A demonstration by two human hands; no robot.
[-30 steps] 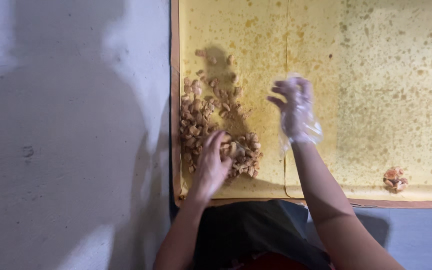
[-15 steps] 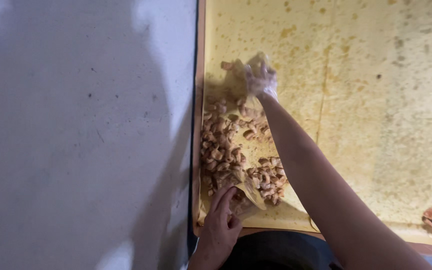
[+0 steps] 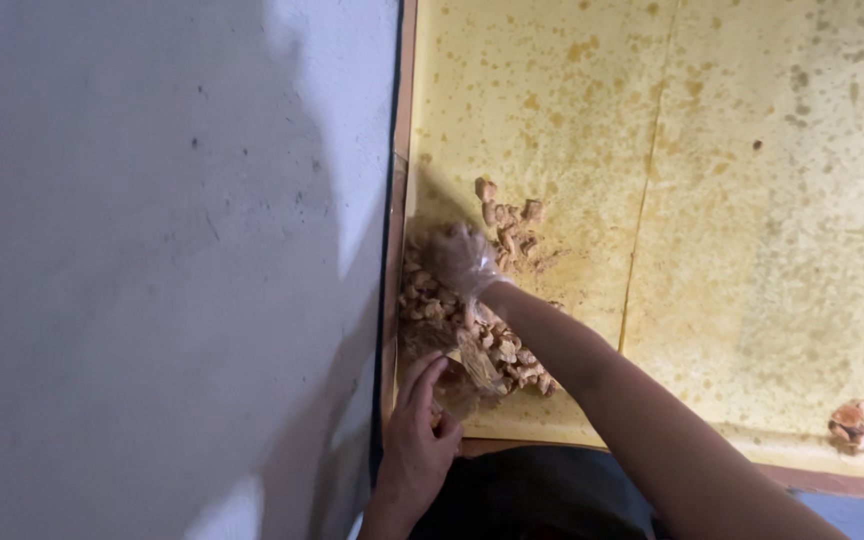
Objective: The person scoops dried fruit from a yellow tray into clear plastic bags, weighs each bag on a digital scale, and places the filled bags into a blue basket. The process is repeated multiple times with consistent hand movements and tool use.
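A heap of small brown crumbly pieces (image 3: 508,352) lies on stained yellow paper (image 3: 752,200) at the tray's left side. My right hand (image 3: 462,262), in a thin clear glove, is curled down onto the heap's left part, its fingers closed around some pieces. My bare left hand (image 3: 417,440) is at the tray's near edge, its fingers pinching the mouth of a clear plastic bag (image 3: 464,372) that holds a few of the pieces. The two hands are about a hand's length apart.
A brown tray rim (image 3: 403,120) runs along the paper's left side. Beyond it is a grey speckled surface (image 3: 152,270) in partial shadow. A small separate clump of reddish-brown pieces (image 3: 855,424) sits at the paper's near right. My dark clothing (image 3: 532,495) fills the bottom.
My right hand has come back from the far end of the heap and dropped onto its near-left part. My left hand stays at the bag by the tray's near edge.
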